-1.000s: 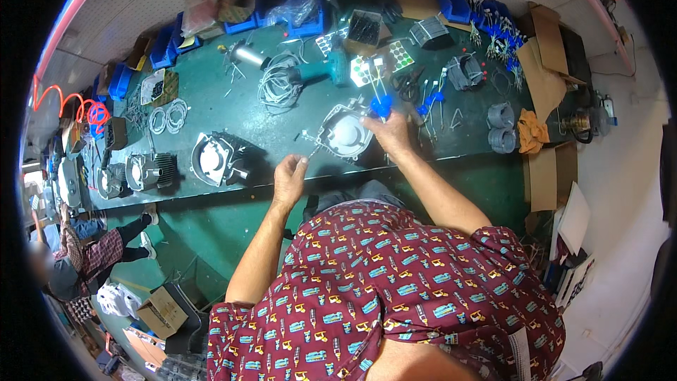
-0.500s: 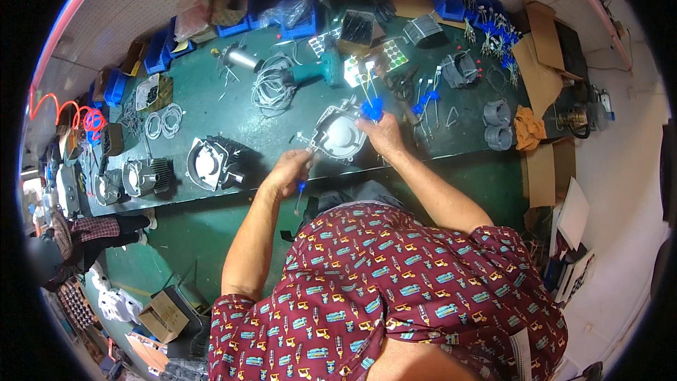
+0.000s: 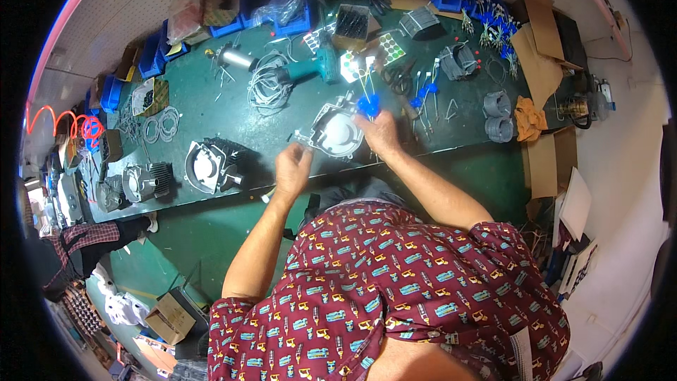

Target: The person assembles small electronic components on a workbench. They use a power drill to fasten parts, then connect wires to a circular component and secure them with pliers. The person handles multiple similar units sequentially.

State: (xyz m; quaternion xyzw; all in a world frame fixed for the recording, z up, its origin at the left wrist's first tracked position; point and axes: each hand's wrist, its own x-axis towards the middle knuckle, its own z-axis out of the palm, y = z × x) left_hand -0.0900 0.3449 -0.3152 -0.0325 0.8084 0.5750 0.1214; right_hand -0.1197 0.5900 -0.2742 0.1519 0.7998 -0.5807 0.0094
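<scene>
Housing (image 3: 337, 132) looks grey, rounded and pale-centred.

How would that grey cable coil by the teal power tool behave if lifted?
The grey cable coil would probably sag and shift, since its loops look loose and uneven. It seems unlikely to roll, as it lies flat on the bench. It might nudge the teal power tool, whose end meets the loops.

We cannot tell what the left hand (image 3: 293, 168) hides in its curled fingers or how the right hand (image 3: 378, 132) grips the blue-sleeved wires (image 3: 367, 104), and the dark rim cuts off a person (image 3: 88, 235) at the left.
</scene>
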